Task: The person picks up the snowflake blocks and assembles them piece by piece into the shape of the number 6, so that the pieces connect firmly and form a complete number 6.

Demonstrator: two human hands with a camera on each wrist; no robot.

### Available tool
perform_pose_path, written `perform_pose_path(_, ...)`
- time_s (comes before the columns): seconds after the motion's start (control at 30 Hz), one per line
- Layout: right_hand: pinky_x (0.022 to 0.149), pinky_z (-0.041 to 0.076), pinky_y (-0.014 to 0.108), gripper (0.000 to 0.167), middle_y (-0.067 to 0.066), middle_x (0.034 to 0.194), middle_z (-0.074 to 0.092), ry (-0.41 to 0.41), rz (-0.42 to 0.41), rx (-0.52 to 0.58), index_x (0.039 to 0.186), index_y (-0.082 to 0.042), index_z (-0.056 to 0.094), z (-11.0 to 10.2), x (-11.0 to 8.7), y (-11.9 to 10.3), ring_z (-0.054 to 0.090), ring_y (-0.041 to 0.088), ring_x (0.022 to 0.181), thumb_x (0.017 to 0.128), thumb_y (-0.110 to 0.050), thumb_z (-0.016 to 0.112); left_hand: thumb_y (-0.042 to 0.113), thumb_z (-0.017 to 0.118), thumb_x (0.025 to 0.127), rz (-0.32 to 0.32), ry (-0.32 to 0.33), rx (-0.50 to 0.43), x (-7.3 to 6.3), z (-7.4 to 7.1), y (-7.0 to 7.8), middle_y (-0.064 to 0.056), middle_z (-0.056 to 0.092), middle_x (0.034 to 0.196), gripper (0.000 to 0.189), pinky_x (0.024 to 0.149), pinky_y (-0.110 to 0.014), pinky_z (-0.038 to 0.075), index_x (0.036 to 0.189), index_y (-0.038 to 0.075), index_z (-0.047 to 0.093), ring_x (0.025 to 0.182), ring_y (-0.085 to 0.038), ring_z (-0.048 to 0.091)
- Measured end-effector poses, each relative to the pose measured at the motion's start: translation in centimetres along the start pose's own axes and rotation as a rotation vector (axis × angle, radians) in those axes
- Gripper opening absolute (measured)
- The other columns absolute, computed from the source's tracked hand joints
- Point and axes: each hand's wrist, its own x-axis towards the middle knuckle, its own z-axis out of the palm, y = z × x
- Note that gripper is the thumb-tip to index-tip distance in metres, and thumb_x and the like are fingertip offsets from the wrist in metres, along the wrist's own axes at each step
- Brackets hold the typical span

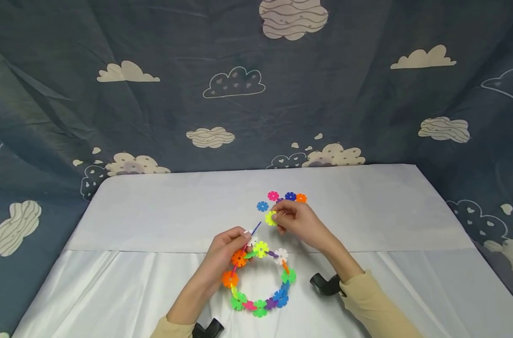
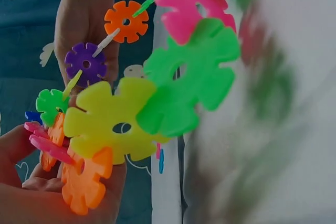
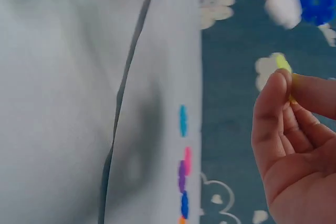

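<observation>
My left hand [image 1: 222, 256] grips a chain of interlocking plastic flower discs [image 1: 260, 308] near its upper left part. Slotted together, the colourful discs curve in a ring below the hands. A dark blue disc [image 1: 257, 227], seen edge-on, sticks out above the left fingertips beside a white one. Between thumb and fingers, my right hand [image 1: 300, 223] pinches a single yellow disc [image 1: 270, 218], apart from the chain. The right wrist view shows that yellow disc [image 3: 283, 62] edge-on, mostly covered by the fingertips. In the left wrist view, large green [image 2: 215, 77] and yellow discs [image 2: 100, 124] hang close to the camera.
Just beyond the right hand lie loose discs: pink [image 1: 273, 195], light blue [image 1: 262, 206], dark blue [image 1: 291, 195], orange [image 1: 301, 198] and a partly hidden purple one. A white cloth [image 1: 155, 211] covers the table. Behind it hangs a dark cloud-patterned curtain [image 1: 176, 108].
</observation>
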Motion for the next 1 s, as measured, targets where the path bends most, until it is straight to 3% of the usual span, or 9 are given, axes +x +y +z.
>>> perform_pose_path(0.17,0.069,0.055,0.032,0.015,0.014,0.082,0.063,0.056,-0.024,0.057,0.112,-0.008,0.063,-0.3,-3.1,-1.7,0.061,0.025,0.067,0.098,-0.013,0.062,0.027,0.059,0.099,0.038,-0.045,0.045,-0.2,0.4,0.4,-0.004,0.056,0.079,0.027,0.079,-0.032,0.049,0.095,0.000,0.060,0.076,-0.020,0.057)
perform_pose_path(0.37,0.061,0.054,0.035,0.020,0.008,0.080,0.058,0.172,-0.113,0.050,0.119,-0.022,0.064,0.5,-5.5,-2.6,0.058,0.023,0.065,0.099,-0.022,0.061,0.027,0.057,0.101,0.058,-0.081,0.083,-0.2,0.8,0.4,-0.005,0.058,0.080,0.035,0.078,-0.031,0.050,0.100,-0.007,0.059,0.076,-0.021,0.059)
perform_pose_path(0.47,0.062,0.055,0.033,0.024,0.001,0.080,0.057,0.221,-0.156,-0.022,0.121,-0.028,0.065,1.2,-5.8,-2.7,0.057,0.018,0.065,0.098,-0.021,0.062,0.029,0.057,0.101,0.058,-0.081,0.102,-0.2,1.0,0.3,-0.005,0.058,0.079,0.035,0.073,-0.028,0.049,0.101,-0.007,0.060,0.074,-0.020,0.057)
perform_pose_path(0.63,0.060,0.053,0.026,0.027,-0.006,0.081,0.057,0.287,-0.208,-0.140,0.122,-0.025,0.066,2.0,-5.9,-2.8,0.056,0.012,0.064,0.097,-0.015,0.063,0.028,0.058,0.100,0.079,-0.082,0.108,-0.3,1.1,0.0,-0.004,0.058,0.078,0.031,0.070,-0.025,0.046,0.097,-0.003,0.062,0.075,-0.018,0.054)
perform_pose_path(0.83,0.060,0.054,0.026,0.027,-0.002,0.077,0.059,0.253,-0.206,-0.100,0.120,-0.019,0.069,2.7,-5.8,-2.6,0.056,0.013,0.061,0.095,-0.010,0.065,0.020,0.055,0.102,0.099,-0.106,0.098,-0.5,1.3,-0.2,-0.005,0.058,0.076,0.026,0.069,-0.024,0.047,0.092,-0.004,0.060,0.073,-0.017,0.054)
perform_pose_path(1.0,0.061,0.054,0.025,0.028,-0.002,0.076,0.061,0.228,-0.215,-0.121,0.117,-0.022,0.070,2.9,-5.5,-2.8,0.057,0.013,0.061,0.093,-0.007,0.066,0.014,0.055,0.101,0.139,-0.107,0.113,-0.6,1.4,-0.3,-0.006,0.055,0.073,0.025,0.068,-0.024,0.044,0.089,-0.007,0.057,0.069,-0.016,0.052)
